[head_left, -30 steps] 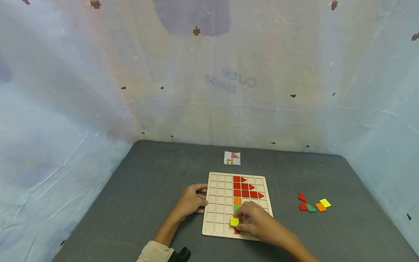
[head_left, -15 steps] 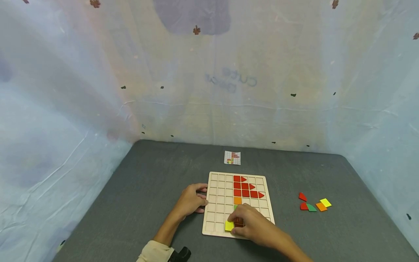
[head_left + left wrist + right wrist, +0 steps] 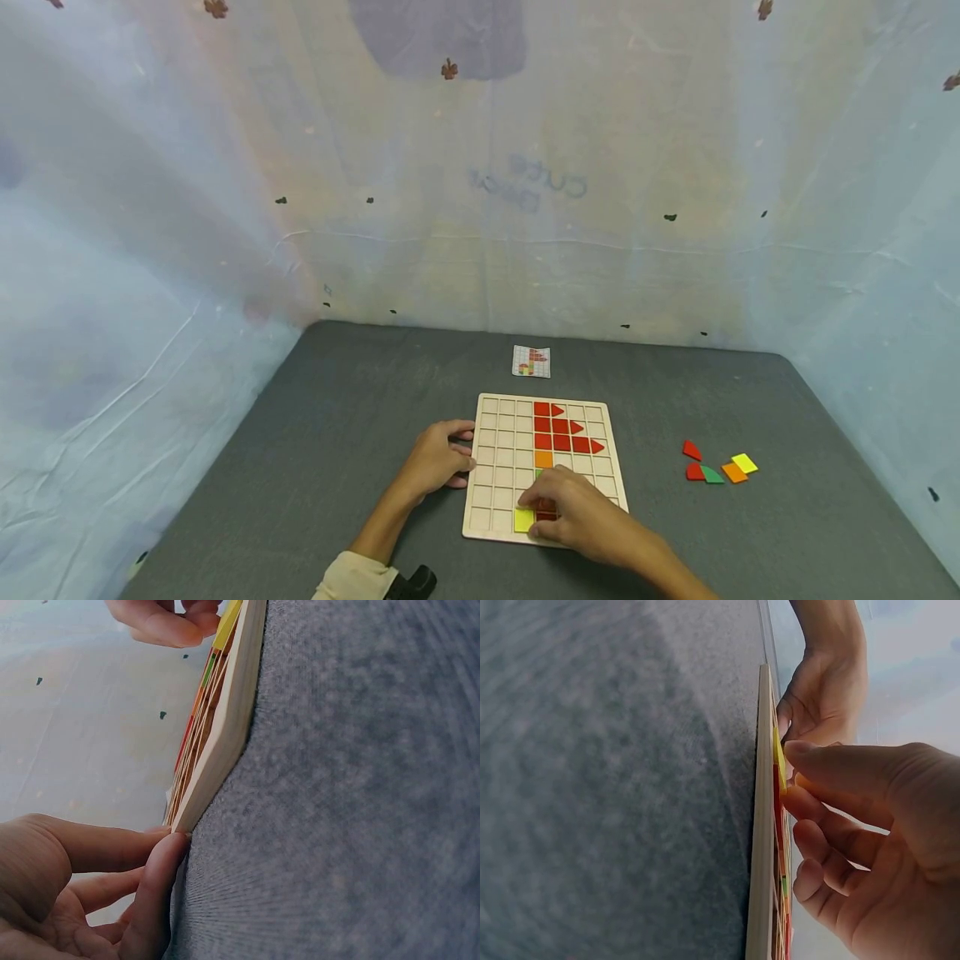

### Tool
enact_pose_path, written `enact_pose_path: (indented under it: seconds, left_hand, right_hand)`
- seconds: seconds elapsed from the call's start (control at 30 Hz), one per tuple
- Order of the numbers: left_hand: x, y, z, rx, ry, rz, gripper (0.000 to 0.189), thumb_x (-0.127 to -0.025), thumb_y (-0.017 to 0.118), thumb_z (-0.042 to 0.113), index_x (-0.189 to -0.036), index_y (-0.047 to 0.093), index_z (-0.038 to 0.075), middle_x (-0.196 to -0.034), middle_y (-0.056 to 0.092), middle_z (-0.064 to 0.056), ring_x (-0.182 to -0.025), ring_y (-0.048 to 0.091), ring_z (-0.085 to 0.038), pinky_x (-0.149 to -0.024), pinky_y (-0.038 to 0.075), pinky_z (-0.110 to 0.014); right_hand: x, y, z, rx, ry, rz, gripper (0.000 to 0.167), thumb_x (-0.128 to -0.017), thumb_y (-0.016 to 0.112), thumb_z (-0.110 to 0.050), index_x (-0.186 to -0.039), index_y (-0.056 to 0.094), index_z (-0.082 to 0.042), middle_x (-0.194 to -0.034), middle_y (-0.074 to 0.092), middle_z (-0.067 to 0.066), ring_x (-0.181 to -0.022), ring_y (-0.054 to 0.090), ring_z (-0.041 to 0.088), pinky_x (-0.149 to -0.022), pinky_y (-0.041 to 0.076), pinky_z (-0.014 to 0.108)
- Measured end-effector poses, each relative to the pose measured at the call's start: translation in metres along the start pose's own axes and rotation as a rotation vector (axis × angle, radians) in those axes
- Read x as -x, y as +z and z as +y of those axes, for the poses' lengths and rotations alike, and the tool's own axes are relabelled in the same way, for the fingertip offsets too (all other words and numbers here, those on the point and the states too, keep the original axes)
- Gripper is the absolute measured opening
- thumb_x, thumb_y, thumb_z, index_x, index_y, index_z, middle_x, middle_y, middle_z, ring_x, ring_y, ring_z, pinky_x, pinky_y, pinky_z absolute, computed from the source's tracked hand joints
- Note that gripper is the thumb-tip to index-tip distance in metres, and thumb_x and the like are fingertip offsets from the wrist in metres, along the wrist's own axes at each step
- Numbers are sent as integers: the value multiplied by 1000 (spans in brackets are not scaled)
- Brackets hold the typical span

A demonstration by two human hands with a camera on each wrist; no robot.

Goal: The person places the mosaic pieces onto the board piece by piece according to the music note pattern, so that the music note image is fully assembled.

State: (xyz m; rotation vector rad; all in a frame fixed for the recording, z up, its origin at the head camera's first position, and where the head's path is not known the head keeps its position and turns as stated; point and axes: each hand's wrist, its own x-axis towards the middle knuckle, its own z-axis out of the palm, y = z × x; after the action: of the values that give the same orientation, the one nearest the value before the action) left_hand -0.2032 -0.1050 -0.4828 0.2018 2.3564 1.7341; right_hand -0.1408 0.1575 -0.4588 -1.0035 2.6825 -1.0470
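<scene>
"What's the setting?"

"A dark grey, cloth-like worktop [image 3: 375, 375], with a pale hanging sheet [image 3: 420, 150] around it (some faint lettering shows back to front). A small picture card [image 3: 531, 362] lies towards the far edge, and 5 loose pieces [image 3: 712, 475] lie off to the right."

"What's different from 1 second ago?"

"The yellow square [image 3: 523, 521] was turned askew, higher and further right. Now it sits in the bottom row of the wooden board [image 3: 491, 479], 3rd column from the left. The board hasn't moved noticeably."

"And the hands?"

"The right hand [image 3: 581, 510] pinches the square between thumb and index finger; the left hand [image 3: 438, 458] grips the board's left edge."

"Which way does the square point?"

"No way in particular: its sides run along the grid lines, and neither looks clearly longer. The board's top edge runs nearly left to right."
</scene>
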Motion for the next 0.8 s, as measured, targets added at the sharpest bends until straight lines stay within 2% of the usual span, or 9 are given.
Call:
enact_pose_path:
  seconds: [0.37, 0.57, 0.8]
  left_hand:
    - [-2, -1, -3, -14, 2, -7, 63, -85, 75, -4, -145, 60, -3, -133, 62, -19, -107, 69, -26, -60, 65, -35]
    - [-2, -1, -3, -10, -1, -5, 63, -84, 76, -4, -145, 60, -3, -134, 62, -20, -105, 70, -25, -60, 65, -35]
    - [0, -1, -1, 5, 9, -9, 64, -84, 77, -4, -145, 59, -5, -134, 62, -20, -105, 70, -27, -60, 65, -37]
  right_hand:
    - [1, -2, 1, 1, 13, -2, 24, -87, 88, -17, -110, 78, -16, -98, 67, -12, -88, 55, 3, -76, 50, 22]
    - [5, -9, 7, -35, 60, 27, 24, -89, 87, -19, -111, 78, -16, -103, 70, -9, -91, 60, 7, -80, 55, 25]
    - [11, -19, 20, -54, 80, 87, 22, -89, 85, -14, -111, 79, -14, -103, 73, -7, -91, 63, 10, -80, 57, 29]
